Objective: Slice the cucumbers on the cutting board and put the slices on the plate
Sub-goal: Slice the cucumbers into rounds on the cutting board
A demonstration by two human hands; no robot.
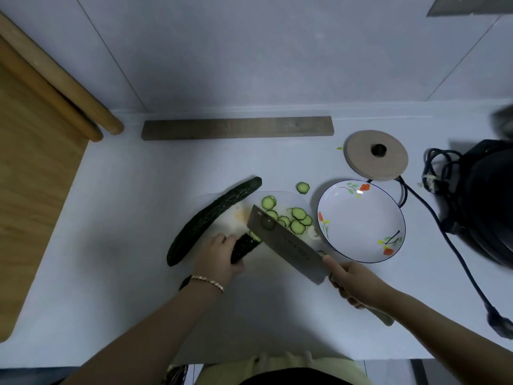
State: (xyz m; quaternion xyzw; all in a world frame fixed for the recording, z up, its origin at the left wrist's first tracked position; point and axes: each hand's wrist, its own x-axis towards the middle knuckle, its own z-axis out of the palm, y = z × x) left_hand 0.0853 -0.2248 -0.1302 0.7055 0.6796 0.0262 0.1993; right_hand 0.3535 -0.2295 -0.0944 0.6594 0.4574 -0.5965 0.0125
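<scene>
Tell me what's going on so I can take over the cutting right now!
Left grip holds the cucumber stub on the cutting board.
Right grip holds the cleaver, blade at the stub's cut end.
The slices lie piled on the board near the plate; one stray slice lies on the counter.
A whole cucumber lies at the board's left edge.
Done: part of one cucumber sliced.
Left: finish the stub, slice the whole cucumber, plate every slice; plate holds none.

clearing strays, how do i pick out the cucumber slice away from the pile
Find the flowered plate right of the cutting board. Off its far-left rim one cucumber slice lies alone; the other slices overlap beside the knife.
</scene>
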